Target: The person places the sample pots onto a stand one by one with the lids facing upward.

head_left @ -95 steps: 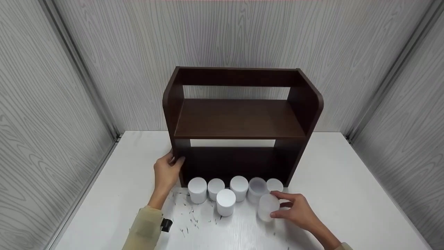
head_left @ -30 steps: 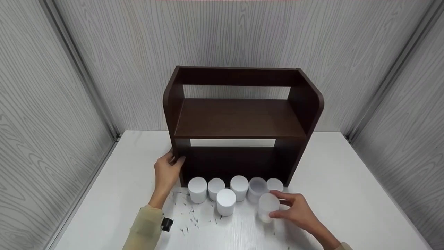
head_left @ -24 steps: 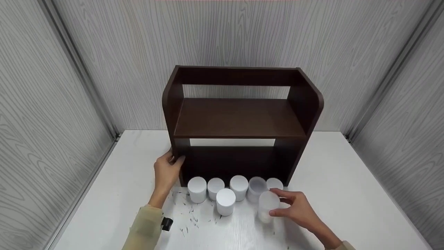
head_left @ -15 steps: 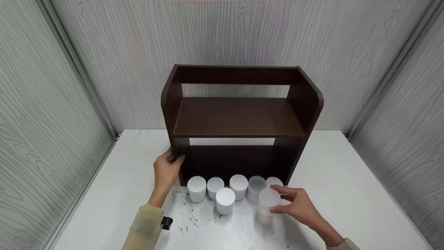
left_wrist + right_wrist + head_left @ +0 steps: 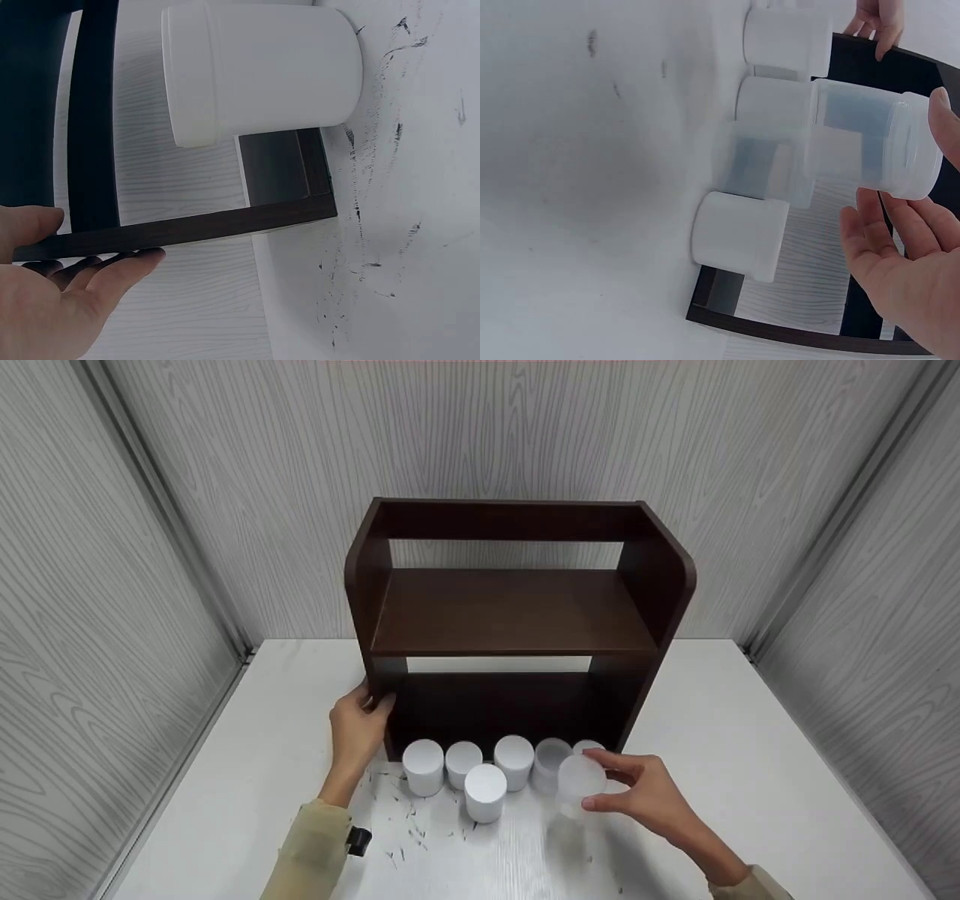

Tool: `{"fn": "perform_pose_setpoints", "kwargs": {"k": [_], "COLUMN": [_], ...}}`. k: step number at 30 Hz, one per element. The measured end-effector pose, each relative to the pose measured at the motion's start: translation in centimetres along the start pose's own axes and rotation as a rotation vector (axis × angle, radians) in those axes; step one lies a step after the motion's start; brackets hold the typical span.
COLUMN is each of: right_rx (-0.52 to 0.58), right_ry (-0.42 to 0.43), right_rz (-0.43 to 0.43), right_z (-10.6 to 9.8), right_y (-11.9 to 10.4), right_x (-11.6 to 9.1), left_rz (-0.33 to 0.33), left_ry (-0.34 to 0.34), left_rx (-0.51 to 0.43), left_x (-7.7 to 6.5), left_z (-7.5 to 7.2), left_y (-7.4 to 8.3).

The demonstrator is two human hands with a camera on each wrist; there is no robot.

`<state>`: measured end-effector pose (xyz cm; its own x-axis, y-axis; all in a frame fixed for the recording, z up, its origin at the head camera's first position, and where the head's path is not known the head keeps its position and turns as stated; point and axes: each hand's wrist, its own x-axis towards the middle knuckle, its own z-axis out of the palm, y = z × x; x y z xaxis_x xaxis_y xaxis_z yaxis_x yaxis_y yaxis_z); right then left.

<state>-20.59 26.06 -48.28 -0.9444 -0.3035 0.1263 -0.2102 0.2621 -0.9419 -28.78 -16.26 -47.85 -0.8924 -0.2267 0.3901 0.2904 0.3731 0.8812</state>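
My left hand (image 5: 358,729) grips the left side panel of a dark brown two-tier shelf (image 5: 517,615), thumb on the inner face and fingers outside. My right hand (image 5: 654,795) holds a translucent plastic jar (image 5: 581,780) between thumb and fingers near its top. This jar hangs upright above the table, its shadow below it. In the right wrist view the held jar (image 5: 855,135) is see-through, its wider end near the thumb. Behind it stands another translucent jar (image 5: 551,765), and a white jar (image 5: 587,747) is partly hidden by the hand.
White lidded jars stand along the shelf's front: one at the left (image 5: 424,767), a smaller one (image 5: 463,765) and a third (image 5: 514,763). Another white jar (image 5: 485,793) stands forward of them. Dark scuffs mark the white table (image 5: 757,757). Wood-grain panels (image 5: 510,427) enclose it.
My right hand has raised the translucent jar off the table and slightly toward the shelf. My left hand keeps its grip on the side panel; the standing jars stay in place.
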Motion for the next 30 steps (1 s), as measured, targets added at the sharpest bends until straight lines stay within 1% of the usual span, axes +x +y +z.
{"fn": "perform_pose_setpoints", "kwargs": {"k": [9,17,21,30], "right_rx": [0.015,0.000,-0.009,-0.009], "right_ry": [0.007,0.004,0.007,0.016], "right_rz": [-0.014,-0.026,-0.046,-0.066], "right_z": [-0.3,-0.6,-0.8,-1.0], "right_y": [-2.1,-4.5,-5.7,-8.2], "right_x": [0.3,0.7,1.0,1.6], "left_rz": [-0.030,-0.023,-0.020,-0.028], "left_ry": [-0.007,0.007,0.006,-0.014], "left_rx": [-0.013,0.025,0.021,0.028], "left_x": [0.2,0.3,0.4,0.2], "left_z": [0.0,0.1,0.0,-0.3], "left_y": [0.1,0.0,0.0,-0.1]}}
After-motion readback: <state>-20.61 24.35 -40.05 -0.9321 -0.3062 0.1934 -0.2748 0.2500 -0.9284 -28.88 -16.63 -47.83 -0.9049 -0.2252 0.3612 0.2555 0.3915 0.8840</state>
